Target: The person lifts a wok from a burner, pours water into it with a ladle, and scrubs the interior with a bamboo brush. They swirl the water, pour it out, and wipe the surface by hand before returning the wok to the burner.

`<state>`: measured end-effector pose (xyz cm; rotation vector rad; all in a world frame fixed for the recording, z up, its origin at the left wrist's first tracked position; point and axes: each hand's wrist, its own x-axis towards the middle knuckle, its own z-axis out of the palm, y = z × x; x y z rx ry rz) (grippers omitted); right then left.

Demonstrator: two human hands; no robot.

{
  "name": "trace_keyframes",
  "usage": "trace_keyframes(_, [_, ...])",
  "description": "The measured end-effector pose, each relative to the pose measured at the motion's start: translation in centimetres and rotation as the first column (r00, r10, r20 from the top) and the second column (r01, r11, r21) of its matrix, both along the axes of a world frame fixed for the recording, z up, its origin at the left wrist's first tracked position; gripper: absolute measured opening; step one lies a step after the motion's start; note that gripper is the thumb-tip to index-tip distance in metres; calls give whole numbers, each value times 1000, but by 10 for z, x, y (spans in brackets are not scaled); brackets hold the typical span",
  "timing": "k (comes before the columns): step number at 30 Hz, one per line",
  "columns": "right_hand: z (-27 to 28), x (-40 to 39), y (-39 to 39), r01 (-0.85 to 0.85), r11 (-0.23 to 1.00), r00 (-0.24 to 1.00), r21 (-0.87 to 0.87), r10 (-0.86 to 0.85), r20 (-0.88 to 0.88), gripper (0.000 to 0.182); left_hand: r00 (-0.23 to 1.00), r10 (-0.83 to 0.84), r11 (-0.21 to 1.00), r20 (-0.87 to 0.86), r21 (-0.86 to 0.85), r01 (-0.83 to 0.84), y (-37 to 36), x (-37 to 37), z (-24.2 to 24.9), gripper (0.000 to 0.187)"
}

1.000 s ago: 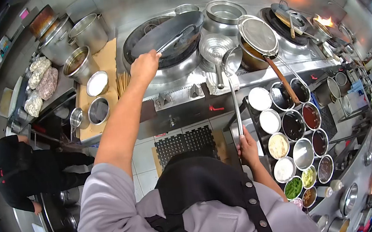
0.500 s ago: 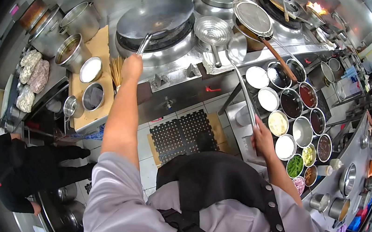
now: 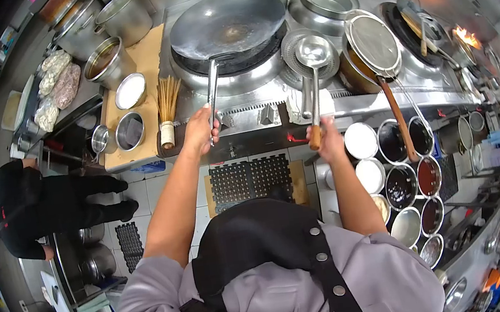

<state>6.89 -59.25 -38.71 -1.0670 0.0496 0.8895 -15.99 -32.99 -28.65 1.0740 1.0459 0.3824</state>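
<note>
My left hand (image 3: 200, 132) is closed around the metal handle of a wide wok (image 3: 226, 26). The wok sits over the burner (image 3: 232, 71), and its inside looks bare and dark. My right hand (image 3: 330, 142), slightly blurred, is at the wooden end of a ladle (image 3: 315, 94) and appears closed on it; some fingers are hidden. The ladle's round bowl is over a perforated strainer (image 3: 290, 46), whose handle points toward me. Just right of the ladle, a fine-mesh skimmer (image 3: 372, 43) with a long wooden handle rests across a pot.
Containers of white, dark and red contents (image 3: 400, 186) stand at my right. A bundle of thin sticks (image 3: 169, 106), bowls (image 3: 130, 130) and pots stand left of the wok. A flame (image 3: 467, 38) burns at the far right. A person in black (image 3: 16, 205) stands at left.
My right hand has moved forward and left, bringing the ladle from beside the containers to over the strainer. My left hand stays on the wok handle; the camera view has shifted.
</note>
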Motion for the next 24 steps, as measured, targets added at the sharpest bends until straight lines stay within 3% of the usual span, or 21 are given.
trace_keyframes(1, [-25,-2,0,8,999,989,35,-3,-150,28,1000,-19,999,19,-32,20,-1,6,9,29])
trace_keyframes(3, [-114,3,3,-177,972,981,-155,161,-111,44,999,-20,997,31,-68,22,0,16,19,28])
trace_keyframes(4, [-142,6,10,-196,968,976,-156,178,-123,44,998,-25,996,50,-89,29,3,20,21,28])
trace_keyframes(6, [-184,9,22,-93,952,962,-293,9,-274,28,998,2,996,63,-87,4,5,29,27,27])
trace_keyframes(7, [-205,14,25,-108,951,959,-290,22,-284,28,999,14,996,52,-86,-10,7,31,26,27])
trace_keyframes(8, [-224,23,26,-22,947,939,-320,-91,-333,31,999,14,995,40,-95,-11,10,32,27,27])
trace_keyframes(9, [-226,30,31,62,934,904,-353,-202,-376,33,1000,14,995,28,-101,-11,13,32,27,26])
trace_keyframes(11, [-226,39,40,5,911,885,-412,-196,-423,39,999,40,997,-5,-73,-40,5,35,25,26])
trace_keyframes(15, [-230,37,47,157,844,896,-514,-340,-286,49,999,43,999,7,-22,-43,-9,46,21,24])
trace_keyframes(17, [-232,30,43,312,899,816,-307,-419,-398,50,998,27,1000,-55,16,-26,-7,54,18,24])
trace_keyframes(18, [-230,29,44,314,899,816,-306,-420,-396,50,999,25,1000,-48,11,-24,-8,57,17,25])
trace_keyframes(20, [-224,26,43,393,911,748,-123,-395,-534,45,998,34,999,-51,14,-33,-3,60,12,25])
trace_keyframes(21, [-221,22,40,397,910,750,-122,-398,-529,45,997,39,999,-59,19,-38,0,60,10,25])
trace_keyframes(23, [-217,7,28,179,960,879,-213,-254,-404,42,997,51,998,-63,27,-50,2,60,6,25])
trace_keyframes(24, [-217,-3,18,189,958,878,-217,-263,-400,42,995,67,997,-73,36,-64,2,58,5,26])
